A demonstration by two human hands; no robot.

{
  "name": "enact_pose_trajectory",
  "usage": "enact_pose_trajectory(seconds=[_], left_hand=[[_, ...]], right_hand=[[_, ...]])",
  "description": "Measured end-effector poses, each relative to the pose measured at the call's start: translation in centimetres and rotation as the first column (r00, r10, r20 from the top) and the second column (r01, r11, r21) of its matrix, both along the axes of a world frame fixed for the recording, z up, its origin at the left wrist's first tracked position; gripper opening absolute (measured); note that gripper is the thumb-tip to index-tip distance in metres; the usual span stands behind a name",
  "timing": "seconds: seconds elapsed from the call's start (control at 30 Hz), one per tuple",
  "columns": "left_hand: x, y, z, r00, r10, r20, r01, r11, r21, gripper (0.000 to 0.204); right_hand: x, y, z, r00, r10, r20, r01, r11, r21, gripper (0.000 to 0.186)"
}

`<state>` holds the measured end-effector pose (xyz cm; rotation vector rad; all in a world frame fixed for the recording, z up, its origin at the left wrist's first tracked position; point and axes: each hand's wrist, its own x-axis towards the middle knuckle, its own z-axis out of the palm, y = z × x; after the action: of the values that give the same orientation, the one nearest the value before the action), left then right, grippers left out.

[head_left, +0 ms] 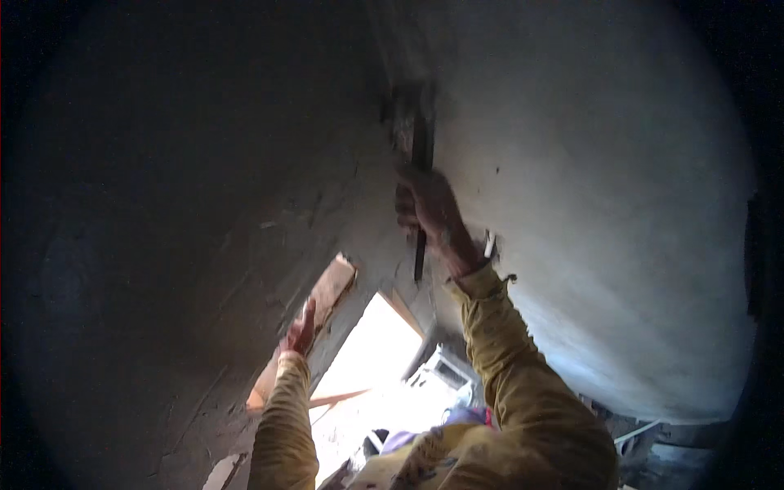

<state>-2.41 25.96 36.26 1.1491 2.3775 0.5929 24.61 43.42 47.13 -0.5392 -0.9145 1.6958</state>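
My right hand (pixel 433 206) is raised high, its fingers wrapped round a long, dark, flat tool (pixel 420 147) that looks like a plastering trowel seen almost edge-on. The tool's upper end is blurred and lies at the corner where the dark, rough grey wall (pixel 188 204) meets the smoother, paler surface (pixel 604 180) on the right. Lower down on the left, my left hand (pixel 300 328) rests against a wooden board (pixel 331 287) set in the wall. Its fingers point upward and hold nothing.
Below the board is a bright opening (pixel 359 347) with a wooden strip (pixel 341 398) across it. A short white pipe end (pixel 490 243) sticks out by my right wrist. Blurred clutter (pixel 674 453) lies at lower right.
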Motion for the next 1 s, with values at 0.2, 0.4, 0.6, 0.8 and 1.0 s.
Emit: enact_pose_trajectory(seconds=[0.2,0.4,0.6,0.8,1.0], left_hand=[[0.0,0.2,0.0,0.996,0.061,-0.061,-0.066,0.994,-0.087,0.101],[-0.1,-0.6,-0.1,0.99,-0.049,-0.135,0.066,0.99,0.127,0.096],[-0.5,-0.2,-1.3,0.988,0.034,-0.149,-0.016,0.992,0.124,0.103],[-0.9,-0.3,-0.6,1.0,0.005,-0.013,-0.007,0.985,-0.175,0.107],[-0.3,-0.6,-0.2,0.998,-0.034,0.052,0.039,0.994,-0.098,0.09]], right_hand=[[-2.0,-0.7,0.8,0.757,-0.604,-0.25,0.636,0.593,0.494,0.024],[-4.9,1.1,-2.4,0.988,-0.109,0.11,0.138,0.944,-0.3,0.025],[-2.0,-1.1,1.0,0.838,-0.545,0.032,0.492,0.779,0.388,0.023],[-5.5,1.3,-0.7,0.524,-0.825,0.212,0.547,0.517,0.659,0.022],[-3.5,-1.2,-1.2,0.99,-0.144,-0.012,0.137,0.964,-0.226,0.032]])
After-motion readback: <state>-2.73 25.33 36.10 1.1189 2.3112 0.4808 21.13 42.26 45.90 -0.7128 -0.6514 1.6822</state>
